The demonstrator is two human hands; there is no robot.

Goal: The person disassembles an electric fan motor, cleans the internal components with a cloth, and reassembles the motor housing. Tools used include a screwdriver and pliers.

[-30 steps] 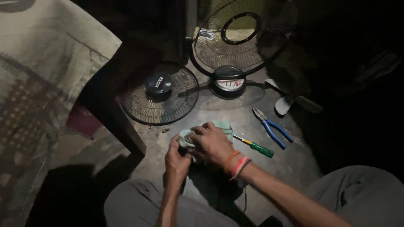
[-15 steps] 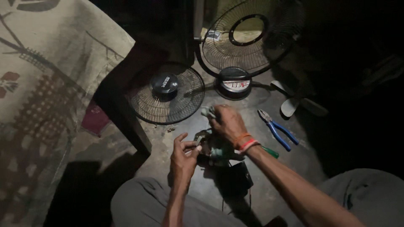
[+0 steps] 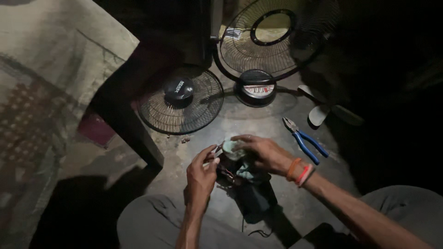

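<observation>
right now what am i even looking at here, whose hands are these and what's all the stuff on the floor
This is one view from a camera worn on a person's head, looking down at their own lap and a dim concrete floor. The left hand and right hand hold a small dark fan motor with a pale green part on top; exactly how the fingers grip it is hard to tell. On the floor lie a round fan grille, a second grille leaning upright, blue-handled pliers and pale fan blades.
</observation>
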